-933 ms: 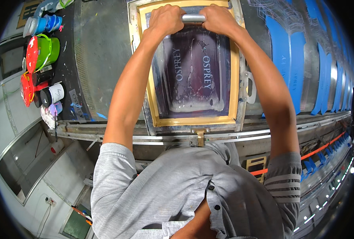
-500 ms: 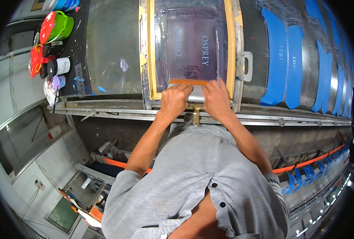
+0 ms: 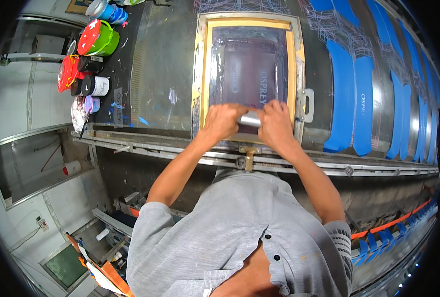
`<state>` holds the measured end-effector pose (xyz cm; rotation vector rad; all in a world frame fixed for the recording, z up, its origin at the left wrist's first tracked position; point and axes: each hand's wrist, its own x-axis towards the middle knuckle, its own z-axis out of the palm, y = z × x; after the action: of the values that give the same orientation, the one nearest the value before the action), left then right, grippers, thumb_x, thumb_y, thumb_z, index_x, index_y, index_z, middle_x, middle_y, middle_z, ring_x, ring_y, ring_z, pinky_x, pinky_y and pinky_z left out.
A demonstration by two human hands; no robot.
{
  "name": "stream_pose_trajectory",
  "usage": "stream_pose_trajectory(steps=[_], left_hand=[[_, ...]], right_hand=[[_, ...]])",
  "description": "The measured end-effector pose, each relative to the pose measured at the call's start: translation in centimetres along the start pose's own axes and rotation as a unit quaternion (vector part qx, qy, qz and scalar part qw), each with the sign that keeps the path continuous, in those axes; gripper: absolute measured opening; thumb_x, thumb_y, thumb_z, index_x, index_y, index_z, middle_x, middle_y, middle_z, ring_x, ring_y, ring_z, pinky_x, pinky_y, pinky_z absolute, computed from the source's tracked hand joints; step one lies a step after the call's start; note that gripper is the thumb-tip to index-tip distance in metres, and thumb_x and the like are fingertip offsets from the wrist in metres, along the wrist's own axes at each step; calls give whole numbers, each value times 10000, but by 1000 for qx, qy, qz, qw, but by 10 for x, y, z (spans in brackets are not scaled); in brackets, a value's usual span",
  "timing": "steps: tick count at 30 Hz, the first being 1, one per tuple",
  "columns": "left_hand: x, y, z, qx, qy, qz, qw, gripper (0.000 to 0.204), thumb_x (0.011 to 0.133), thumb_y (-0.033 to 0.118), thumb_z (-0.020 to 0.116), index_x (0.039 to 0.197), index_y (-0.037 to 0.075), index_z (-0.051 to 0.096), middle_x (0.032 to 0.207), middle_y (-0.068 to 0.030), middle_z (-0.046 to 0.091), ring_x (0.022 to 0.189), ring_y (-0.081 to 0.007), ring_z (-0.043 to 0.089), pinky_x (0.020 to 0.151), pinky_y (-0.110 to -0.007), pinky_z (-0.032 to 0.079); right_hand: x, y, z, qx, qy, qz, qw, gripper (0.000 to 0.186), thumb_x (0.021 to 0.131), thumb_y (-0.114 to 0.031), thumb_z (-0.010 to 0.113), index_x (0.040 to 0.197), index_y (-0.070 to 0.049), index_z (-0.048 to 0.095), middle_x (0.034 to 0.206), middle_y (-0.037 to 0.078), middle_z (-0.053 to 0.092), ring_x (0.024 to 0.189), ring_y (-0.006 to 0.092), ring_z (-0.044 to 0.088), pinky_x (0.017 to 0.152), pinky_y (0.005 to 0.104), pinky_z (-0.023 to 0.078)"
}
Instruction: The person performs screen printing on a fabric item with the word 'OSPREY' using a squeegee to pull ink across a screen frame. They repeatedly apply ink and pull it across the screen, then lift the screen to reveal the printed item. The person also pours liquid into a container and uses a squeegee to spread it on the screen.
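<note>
Left hand (image 3: 222,121) and right hand (image 3: 275,123) clasp the squeegee (image 3: 249,120) crosswise, the framed screen (image 3: 249,69) stretching lengthwise mostly ahead of them.

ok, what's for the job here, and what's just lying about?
In use:
- straight silver metal bar, gripped by left hand and right hand
- rectangular purple screen with yellow-taped metal border, underneath

Apparently lying about:
- round green bucket, red lid
- cylindrical black jar
</note>
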<state>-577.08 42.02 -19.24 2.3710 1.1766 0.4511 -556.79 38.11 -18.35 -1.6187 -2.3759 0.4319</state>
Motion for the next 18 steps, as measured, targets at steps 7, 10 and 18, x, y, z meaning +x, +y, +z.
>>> stream_pose_trajectory(steps=[7,10,18], left_hand=[[138,-100,-14,50,6,28,998,374,695,-7,650,992,166,798,824,-156,737,744,-373,716,649,-475,569],[184,-132,-15,65,-2,35,997,366,707,26,651,994,193,807,792,-159,732,743,-377,715,655,-485,565],[224,-163,-17,60,-9,36,998,326,721,43,648,963,187,813,779,-176,722,745,-389,702,679,-493,552]], right_hand=[[142,70,11,-59,105,-1,993,218,726,-64,649,889,-25,788,927,114,698,1051,292,589,961,512,435],[184,92,14,-68,92,17,993,222,727,-64,645,891,-31,791,941,108,708,1044,292,597,939,511,450],[226,115,11,-39,24,48,998,255,819,-184,708,1023,-53,786,1072,134,723,1121,301,603,995,536,459]])
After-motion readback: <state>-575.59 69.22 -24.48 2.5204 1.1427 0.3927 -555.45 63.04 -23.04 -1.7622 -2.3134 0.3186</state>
